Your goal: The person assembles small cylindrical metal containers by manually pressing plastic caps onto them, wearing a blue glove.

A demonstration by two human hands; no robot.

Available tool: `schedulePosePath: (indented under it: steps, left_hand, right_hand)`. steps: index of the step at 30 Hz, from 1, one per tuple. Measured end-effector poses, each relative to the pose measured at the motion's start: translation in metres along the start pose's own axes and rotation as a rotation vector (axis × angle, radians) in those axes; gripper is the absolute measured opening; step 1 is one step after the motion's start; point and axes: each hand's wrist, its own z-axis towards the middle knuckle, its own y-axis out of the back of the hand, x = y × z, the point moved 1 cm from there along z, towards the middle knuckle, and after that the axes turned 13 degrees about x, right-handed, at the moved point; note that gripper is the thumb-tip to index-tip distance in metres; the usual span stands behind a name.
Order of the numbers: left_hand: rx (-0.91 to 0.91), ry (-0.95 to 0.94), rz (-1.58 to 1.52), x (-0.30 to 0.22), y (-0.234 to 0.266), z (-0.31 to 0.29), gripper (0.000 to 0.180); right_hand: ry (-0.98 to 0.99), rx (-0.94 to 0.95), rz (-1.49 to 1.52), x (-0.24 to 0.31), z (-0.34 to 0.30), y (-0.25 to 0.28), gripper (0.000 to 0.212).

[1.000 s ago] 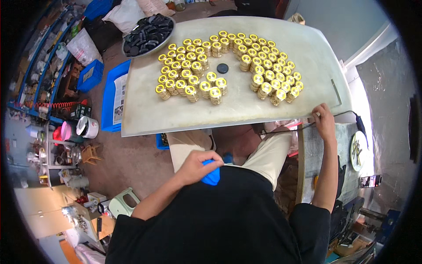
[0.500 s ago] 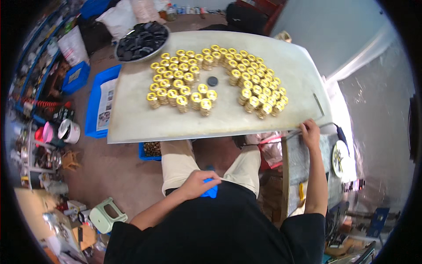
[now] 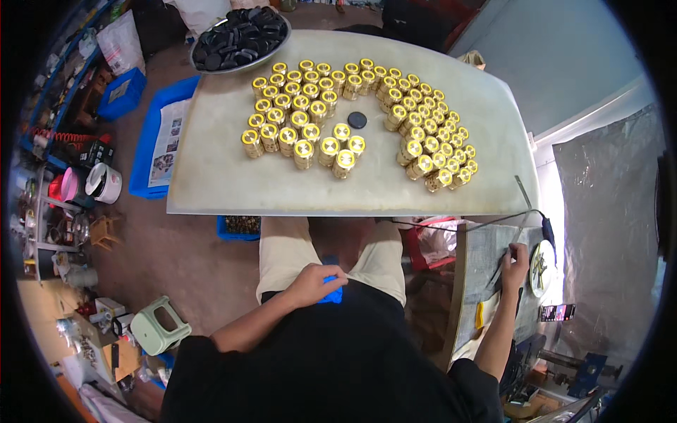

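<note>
Left hand at lower centre of frame, fingers clenched on a crumpled blue cloth by the front of a black shirt; right hand at right of frame, fingers bent over the grey side counter, just beside a white plate, can't tell if they grip anything. Stacks of gold-coloured rings stand upright in an arc across the upper middle of the pale counter, one black disc lying among them, metal bowl heaped with black pieces upper left.
</note>
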Motion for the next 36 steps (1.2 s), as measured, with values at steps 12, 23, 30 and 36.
schedulePosePath:
  steps: [12, 23, 30, 36]
  left_hand:
    - [-0.191, 0.064, -0.127, 0.013, 0.016, -0.005, 0.016]
    - [-0.121, -0.315, -0.776, -0.047, 0.026, 0.035, 0.074]
    - [-0.191, 0.094, -0.166, 0.087, 0.003, 0.060, 0.036]
    - [0.411, 0.687, 0.436, 0.206, -0.046, 0.104, 0.036]
  right_hand:
    - [0.293, 0.209, 0.054, 0.150, -0.003, -0.035, 0.028]
    - [0.121, 0.952, 1.224, 0.304, -0.010, -0.141, 0.038]
    - [0.686, 0.865, 0.543, 0.264, 0.024, -0.157, 0.016]
    - [0.685, 1.123, 0.395, 0.254, 0.019, -0.174, 0.013]
